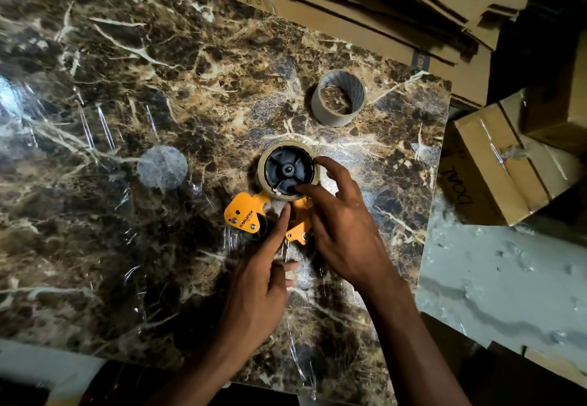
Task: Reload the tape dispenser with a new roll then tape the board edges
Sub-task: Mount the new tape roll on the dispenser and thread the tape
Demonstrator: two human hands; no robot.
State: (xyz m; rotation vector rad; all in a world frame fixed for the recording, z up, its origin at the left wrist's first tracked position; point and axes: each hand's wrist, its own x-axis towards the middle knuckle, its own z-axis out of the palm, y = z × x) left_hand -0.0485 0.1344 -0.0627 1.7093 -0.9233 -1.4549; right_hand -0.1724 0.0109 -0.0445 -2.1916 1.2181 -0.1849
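Reload step in hand: new roll seated on dispenser hub, tape end not yet threaded.

The yellow metal tape dispenser [244, 215] lies flat on the dark marble-patterned board [127, 104], toward its right edge, near the middle. The clear-brown roll of tape [287, 169] sits around the black plastic hub. Right hand [343, 224] has its fingers spread and curled onto the roll's rim and hub; left hand [263, 272] points its index finger at the frame between the yellow plates, gripping nothing I can see. The spent grey cardboard core [338, 97] stands apart, toward the far right corner. Judgement: next move calls for finding the tape end and feeding it past the roller. Readable: "MUNIX" on the dispenser; the handwriting on the brown cardboard box [495, 164] is unclear.
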